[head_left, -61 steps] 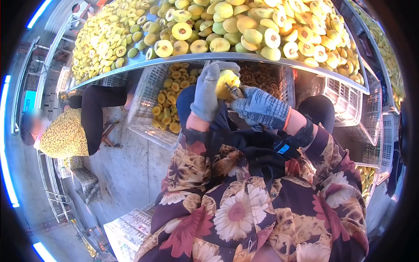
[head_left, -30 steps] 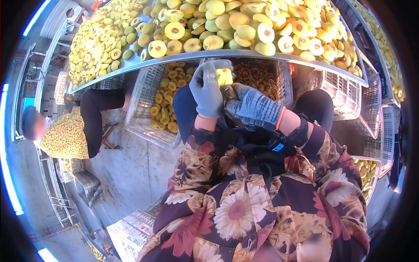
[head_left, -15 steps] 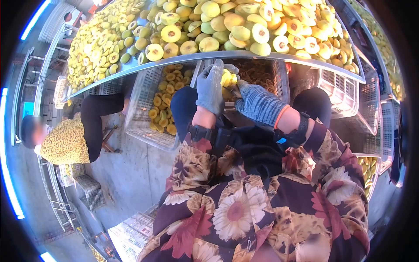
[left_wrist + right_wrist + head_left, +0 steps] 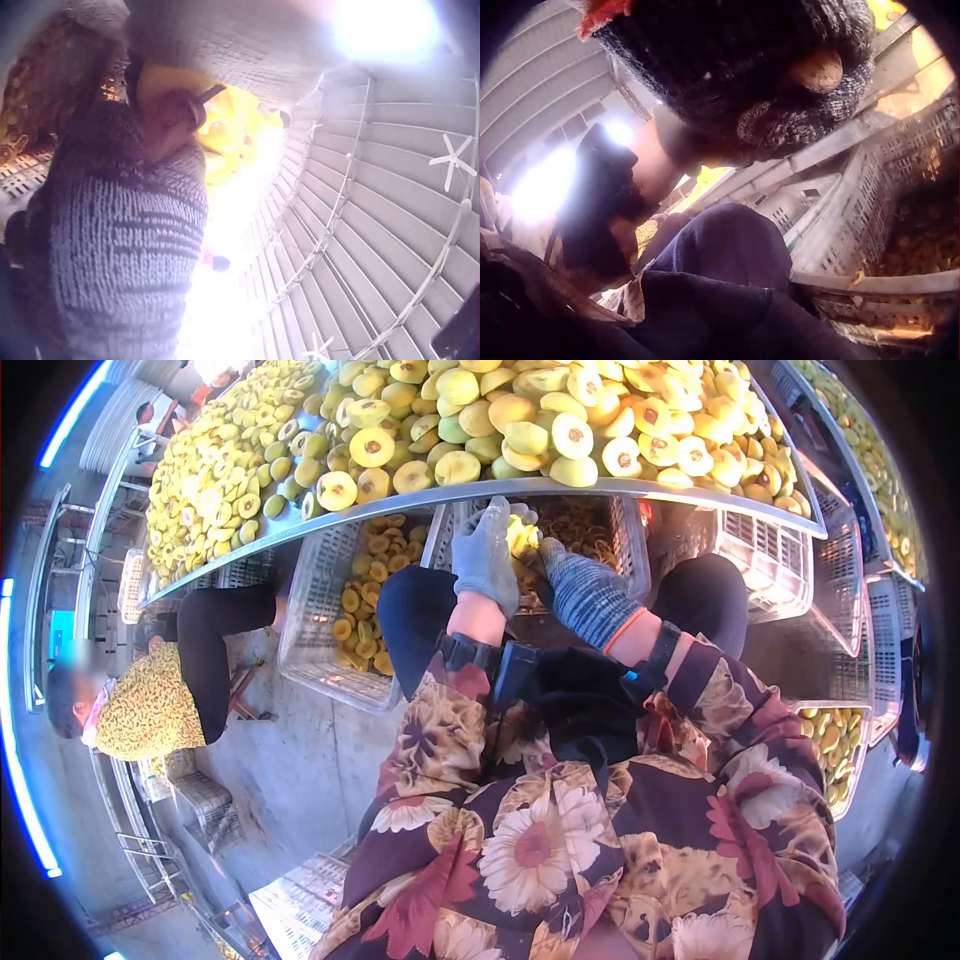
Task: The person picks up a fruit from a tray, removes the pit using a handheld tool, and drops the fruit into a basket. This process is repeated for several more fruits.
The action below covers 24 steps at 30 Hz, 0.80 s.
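In the head view my gloved left hand (image 4: 486, 555) holds a yellow peach (image 4: 522, 538) below the table edge. My right hand (image 4: 592, 595), in a blue-grey knitted glove, is curled close against the peach's right side. From the left wrist view, a small curved metal blade (image 4: 201, 106) juts from the right hand's grip against the yellow flesh. The tool's handle is mostly hidden inside that glove. The right wrist view shows the dark underside of the right glove, with a rounded brownish end (image 4: 819, 71) poking out of it.
A metal-edged table (image 4: 470, 495) heaped with halved peaches (image 4: 560, 435) lies in front. Beneath it stand a crate (image 4: 310, 610) of peach halves and another crate (image 4: 630, 550) with brownish bits. White crates (image 4: 765, 560) are stacked at right. Another person (image 4: 150, 695) sits at left.
The head view has shifted, so the table and crates sit further left. Both hands stay together at the peach; the right hand has turned, and the metal tool seen earlier is now mostly covered.
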### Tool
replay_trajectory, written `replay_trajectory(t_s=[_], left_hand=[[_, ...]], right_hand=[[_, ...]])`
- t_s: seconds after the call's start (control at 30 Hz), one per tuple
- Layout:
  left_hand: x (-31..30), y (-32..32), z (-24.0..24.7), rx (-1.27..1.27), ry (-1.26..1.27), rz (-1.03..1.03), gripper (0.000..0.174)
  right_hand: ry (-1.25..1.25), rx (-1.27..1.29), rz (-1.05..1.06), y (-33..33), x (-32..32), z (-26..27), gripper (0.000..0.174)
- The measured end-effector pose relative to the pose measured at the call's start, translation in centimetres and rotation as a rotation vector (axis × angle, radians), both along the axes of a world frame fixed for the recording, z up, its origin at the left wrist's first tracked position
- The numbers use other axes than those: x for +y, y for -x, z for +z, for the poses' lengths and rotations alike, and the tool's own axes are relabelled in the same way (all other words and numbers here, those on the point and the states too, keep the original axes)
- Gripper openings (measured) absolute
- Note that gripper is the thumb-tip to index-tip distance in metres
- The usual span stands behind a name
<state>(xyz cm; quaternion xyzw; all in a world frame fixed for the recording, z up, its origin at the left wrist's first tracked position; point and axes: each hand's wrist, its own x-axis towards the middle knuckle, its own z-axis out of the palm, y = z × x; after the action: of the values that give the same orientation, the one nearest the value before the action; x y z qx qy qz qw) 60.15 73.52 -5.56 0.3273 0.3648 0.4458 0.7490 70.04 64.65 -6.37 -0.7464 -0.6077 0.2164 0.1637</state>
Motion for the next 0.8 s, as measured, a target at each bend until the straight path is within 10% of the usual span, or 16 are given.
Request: replay_trajectory(t_s=[0.37,0.5,0.67,0.8], left_hand=[[0.7,1.5,-0.8,0.047,-0.005,-0.204,0.030],[0.8,1.5,0.7,0.151,-0.031,-0.269,0.045],[0.3,2.2,1.2,0.136,-0.106,-0.435,0.044],[1.2,2.6,-0.5,0.113,-0.127,-0.557,0.042]], right_hand=[[-0.128,0.221,0.135,-0.6,0.5,-1.5,0.028],[0.425,1.322,-0.069,-1.8,-0.2,1.7,0.018],[0.284,0.557,0.498,-2.5,0.7,-1.3,0.018],[0.303,0.348,0.451,-1.7,0.7,-1.3,0.021]])
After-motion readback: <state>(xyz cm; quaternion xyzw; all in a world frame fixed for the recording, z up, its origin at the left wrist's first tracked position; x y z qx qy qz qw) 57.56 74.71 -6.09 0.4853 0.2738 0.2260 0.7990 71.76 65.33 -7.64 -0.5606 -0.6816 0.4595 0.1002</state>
